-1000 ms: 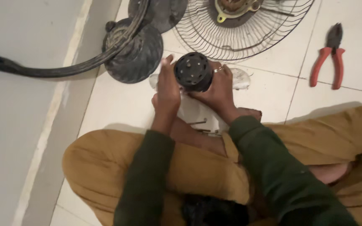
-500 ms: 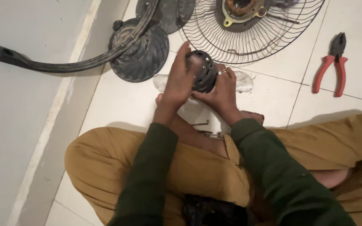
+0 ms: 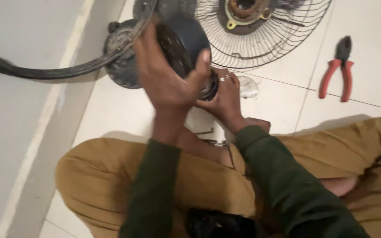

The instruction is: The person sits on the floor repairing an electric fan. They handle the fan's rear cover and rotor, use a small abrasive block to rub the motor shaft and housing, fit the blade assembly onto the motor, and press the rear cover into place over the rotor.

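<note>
White floor tiles are lying beneath you; your left hand [image 3: 166, 83] and right hand [image 3: 223, 99] are both gripping the dark motor housing [image 3: 186, 48], already off the wire fan guard [image 3: 261, 31] beyond them; red pliers [image 3: 338, 70] are lying unused right of your right hand.

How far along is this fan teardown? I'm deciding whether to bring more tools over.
Already done: the wire guard lies flat on the tiles, off the fan. In hand: the left hand and right hand both grip the dark round motor housing, lifted off the floor. Left: red-handled pliers lie unused; whether the housing is opened cannot be told.
</note>
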